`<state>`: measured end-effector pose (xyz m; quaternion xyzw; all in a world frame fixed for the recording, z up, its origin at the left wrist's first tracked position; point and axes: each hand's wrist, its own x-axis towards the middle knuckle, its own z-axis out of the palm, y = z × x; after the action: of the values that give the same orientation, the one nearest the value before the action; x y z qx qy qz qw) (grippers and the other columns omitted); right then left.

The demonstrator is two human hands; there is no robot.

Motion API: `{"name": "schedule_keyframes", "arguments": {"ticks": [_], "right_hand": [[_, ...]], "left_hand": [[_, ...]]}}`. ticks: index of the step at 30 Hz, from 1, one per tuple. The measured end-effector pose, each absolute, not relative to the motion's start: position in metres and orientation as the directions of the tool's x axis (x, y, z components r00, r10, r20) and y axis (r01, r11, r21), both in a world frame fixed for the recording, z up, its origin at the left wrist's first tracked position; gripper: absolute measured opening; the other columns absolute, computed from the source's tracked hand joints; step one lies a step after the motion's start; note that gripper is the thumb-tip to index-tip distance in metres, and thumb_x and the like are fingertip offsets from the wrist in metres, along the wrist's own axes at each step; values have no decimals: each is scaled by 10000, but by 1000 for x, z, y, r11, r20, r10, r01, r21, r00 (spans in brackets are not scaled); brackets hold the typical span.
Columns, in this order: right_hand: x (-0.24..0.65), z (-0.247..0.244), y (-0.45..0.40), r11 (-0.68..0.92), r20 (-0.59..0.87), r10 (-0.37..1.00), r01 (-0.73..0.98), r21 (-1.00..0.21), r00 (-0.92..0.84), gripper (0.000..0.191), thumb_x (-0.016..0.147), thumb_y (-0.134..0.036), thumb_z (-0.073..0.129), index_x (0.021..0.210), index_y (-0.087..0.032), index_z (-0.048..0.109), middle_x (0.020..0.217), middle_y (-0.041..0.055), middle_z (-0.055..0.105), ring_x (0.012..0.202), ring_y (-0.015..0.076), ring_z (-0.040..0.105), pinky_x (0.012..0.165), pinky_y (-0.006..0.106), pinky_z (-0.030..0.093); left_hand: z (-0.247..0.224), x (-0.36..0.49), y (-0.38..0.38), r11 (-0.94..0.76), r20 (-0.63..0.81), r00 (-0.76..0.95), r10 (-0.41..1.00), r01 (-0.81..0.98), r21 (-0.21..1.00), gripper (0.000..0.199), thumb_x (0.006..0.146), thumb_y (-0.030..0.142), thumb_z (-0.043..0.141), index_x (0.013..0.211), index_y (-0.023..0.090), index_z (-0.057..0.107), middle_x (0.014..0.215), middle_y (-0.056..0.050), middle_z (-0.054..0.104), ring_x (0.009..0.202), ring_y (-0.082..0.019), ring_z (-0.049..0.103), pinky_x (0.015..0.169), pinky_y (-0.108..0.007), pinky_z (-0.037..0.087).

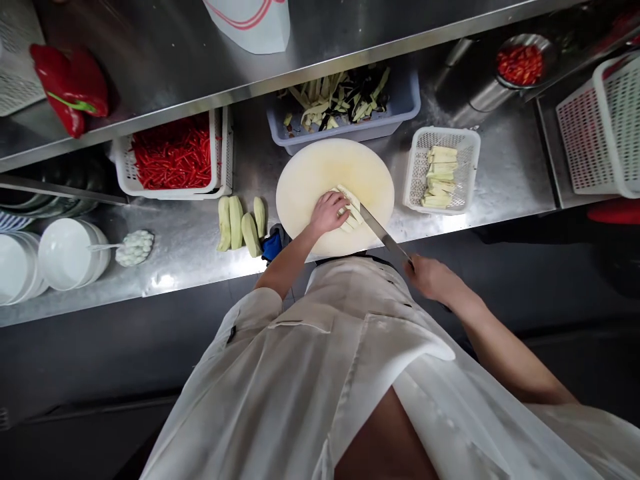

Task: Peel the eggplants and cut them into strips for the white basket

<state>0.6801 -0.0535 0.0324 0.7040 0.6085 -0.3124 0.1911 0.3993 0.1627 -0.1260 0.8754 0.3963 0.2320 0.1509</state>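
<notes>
A round pale cutting board (305,177) lies at the counter's front edge. On it my left hand (330,212), fingers curled, presses down on peeled eggplant (353,219), part of it cut into strips and partly hidden under the fingers. My right hand (434,279) is closed round the handle of a long-bladed knife (383,232). The blade's far end meets the eggplant just right of my left fingers. Several whole peeled eggplants (236,223) lie left of the board. To its right, a white perforated basket (470,177) holds cut eggplant pieces (440,179).
Behind the board stands a grey-blue bin (407,110) with eggplant peelings. A white basket (217,150) of red pepper strips sits back left, below a metal shelf (165,93). White bowls (67,253) stand far left; a blue object (273,245) lies by my left forearm.
</notes>
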Motion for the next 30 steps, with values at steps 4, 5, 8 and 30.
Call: {"name": "schedule_keyframes", "arguments": {"ticks": [4,5,8,30], "right_hand": [[725,-3,-121,-433,-609,769,859,-273,194,294,1048,-452,543,961,-217,697,794,123,748,773,305,743,653,326,427],[735,-14,-132,-498,-600,772,785,-368,209,347,1039,-511,552,886,-227,678,726,91,716,708,276,714,633,317,428],[750,-47,-138,-669,-651,732,400,-627,202,534,965,-728,598,763,-234,592,561,0,558,483,169,520,518,294,391],[767,-93,43,-623,-655,587,251,-741,-476,568,837,-729,834,848,-222,578,497,-78,460,389,100,394,382,234,337]], "left_hand": [[-122,399,162,-638,293,569,768,640,429,341,1046,467,585,1240,247,759,1329,-123,693,1363,-325,574,1188,-530,472],[-118,400,163,-649,294,582,758,633,422,369,1051,488,572,1258,242,753,1349,-128,692,1387,-327,568,1216,-540,454],[-106,404,166,-750,275,710,649,533,393,509,1063,562,528,1435,251,682,1525,-123,636,1535,-333,482,1343,-582,302],[-69,472,108,-443,241,376,895,812,380,622,1080,563,512,1650,315,510,1713,-102,485,1669,-357,315,1370,-673,179]]}}
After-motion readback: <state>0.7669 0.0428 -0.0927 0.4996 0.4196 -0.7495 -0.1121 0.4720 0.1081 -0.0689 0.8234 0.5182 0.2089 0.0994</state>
